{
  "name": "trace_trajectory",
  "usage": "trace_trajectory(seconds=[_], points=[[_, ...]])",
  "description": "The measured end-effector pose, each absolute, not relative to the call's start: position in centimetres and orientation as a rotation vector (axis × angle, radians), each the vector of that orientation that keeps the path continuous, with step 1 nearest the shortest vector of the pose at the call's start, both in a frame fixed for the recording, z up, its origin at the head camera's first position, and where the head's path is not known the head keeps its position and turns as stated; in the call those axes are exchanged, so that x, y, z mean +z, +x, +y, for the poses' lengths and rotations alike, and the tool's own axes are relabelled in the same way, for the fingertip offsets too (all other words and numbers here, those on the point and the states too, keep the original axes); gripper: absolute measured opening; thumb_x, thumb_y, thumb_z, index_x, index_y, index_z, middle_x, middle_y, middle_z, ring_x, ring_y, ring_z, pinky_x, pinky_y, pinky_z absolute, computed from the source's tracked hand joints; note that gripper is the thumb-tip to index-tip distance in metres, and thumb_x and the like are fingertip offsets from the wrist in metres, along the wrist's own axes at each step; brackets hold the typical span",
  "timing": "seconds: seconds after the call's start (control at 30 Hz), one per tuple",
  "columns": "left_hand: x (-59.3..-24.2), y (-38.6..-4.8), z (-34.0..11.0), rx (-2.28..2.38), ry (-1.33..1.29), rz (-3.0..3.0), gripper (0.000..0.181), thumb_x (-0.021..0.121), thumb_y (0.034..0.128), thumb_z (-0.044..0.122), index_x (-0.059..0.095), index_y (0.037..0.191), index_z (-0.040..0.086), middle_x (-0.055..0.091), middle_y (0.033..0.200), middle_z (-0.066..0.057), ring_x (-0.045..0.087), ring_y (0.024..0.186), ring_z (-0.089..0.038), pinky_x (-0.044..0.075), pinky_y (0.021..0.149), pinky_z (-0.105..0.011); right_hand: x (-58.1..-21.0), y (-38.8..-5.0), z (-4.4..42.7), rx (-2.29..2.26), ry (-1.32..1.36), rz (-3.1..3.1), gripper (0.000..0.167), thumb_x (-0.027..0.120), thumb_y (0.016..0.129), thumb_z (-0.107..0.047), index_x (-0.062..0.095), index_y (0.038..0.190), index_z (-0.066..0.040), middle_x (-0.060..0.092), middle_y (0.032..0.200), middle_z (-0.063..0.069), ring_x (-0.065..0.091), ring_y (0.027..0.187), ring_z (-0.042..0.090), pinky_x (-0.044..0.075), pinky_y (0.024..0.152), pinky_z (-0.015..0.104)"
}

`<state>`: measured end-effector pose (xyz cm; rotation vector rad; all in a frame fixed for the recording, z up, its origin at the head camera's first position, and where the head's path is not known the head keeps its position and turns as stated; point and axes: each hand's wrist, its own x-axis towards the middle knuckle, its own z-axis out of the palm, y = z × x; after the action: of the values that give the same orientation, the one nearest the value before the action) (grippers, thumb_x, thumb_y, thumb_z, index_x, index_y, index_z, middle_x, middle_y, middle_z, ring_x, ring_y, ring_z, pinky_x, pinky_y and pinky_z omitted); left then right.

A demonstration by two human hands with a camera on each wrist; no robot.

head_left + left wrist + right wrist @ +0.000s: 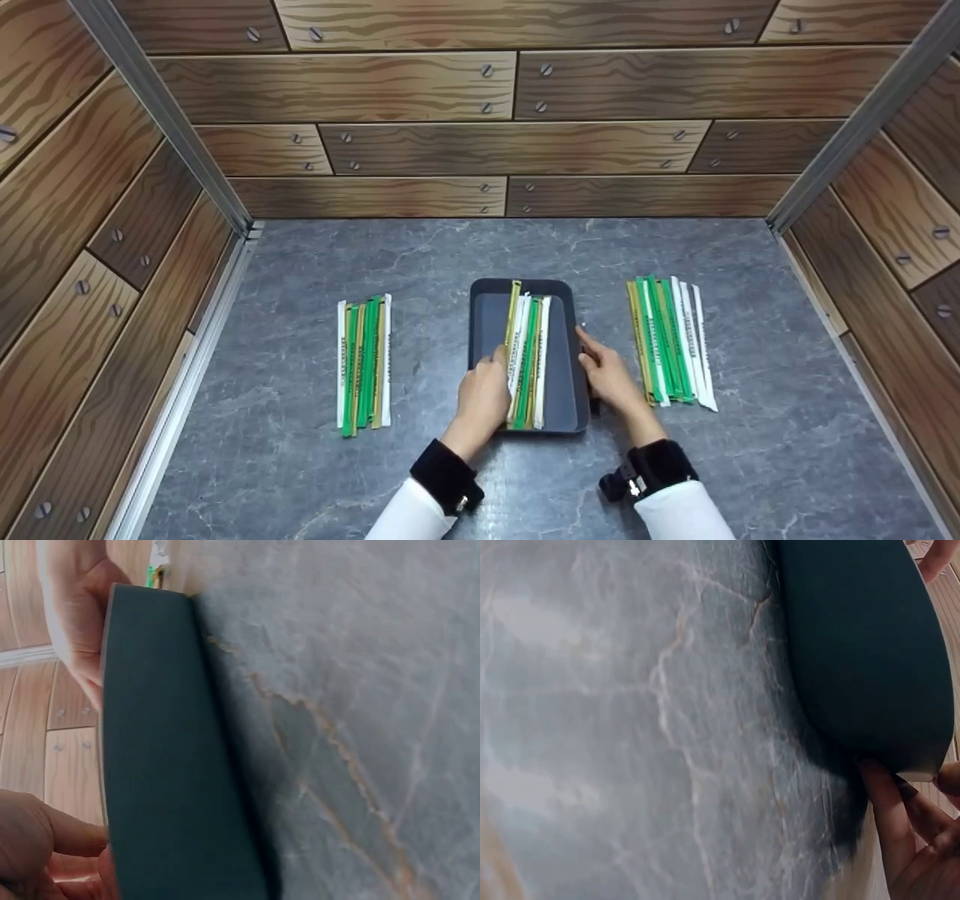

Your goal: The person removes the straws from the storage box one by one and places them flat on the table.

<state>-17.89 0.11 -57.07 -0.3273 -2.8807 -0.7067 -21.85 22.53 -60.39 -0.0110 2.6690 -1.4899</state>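
In the head view a dark grey rectangular tray (562, 360) lies on the tabletop, with several long, slim wrapped sticks (531, 360) in white, green and gold lengthwise inside. My left hand (484, 394) reaches over the tray's left wall and pinches a gold wrapped stick (514, 311), slightly tilted at the left of the bundle. Its lower part is hidden by the hand. My right hand (611, 379) grips the tray's right rim; the right wrist view shows fingers (891, 821) under its edge. The left wrist view shows the tray's outer wall (165, 742), with no stick visible in the left hand.
A group of similar green, gold and white sticks (364, 364) lies left of the tray. Another group (670, 341) is fanned out on the right, close to my right forearm. Wood-patterned panels (420, 150) enclose the grey marbled tabletop (285, 300) at the back and sides.
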Motion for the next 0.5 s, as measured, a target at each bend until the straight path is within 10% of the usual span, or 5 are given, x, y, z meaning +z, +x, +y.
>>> trace_trajectory(seconds=[0.5], points=[[-55.5, -17.3, -3.5, -0.983, -0.249, -2.789, 0.052, 0.06, 0.0824, -0.011, 0.052, 0.134, -0.008, 0.067, 0.093, -0.025, 0.062, 0.057, -0.025, 0.051, 0.049, -0.028, -60.5, -21.8, 22.6, -1.501, -0.016, 2.635, 0.052, 0.049, 0.1, 0.001, 0.038, 0.15, -0.008, 0.041, 0.143, 0.03, 0.041, 0.132, 0.042, 0.036, 0.107, 0.05]])
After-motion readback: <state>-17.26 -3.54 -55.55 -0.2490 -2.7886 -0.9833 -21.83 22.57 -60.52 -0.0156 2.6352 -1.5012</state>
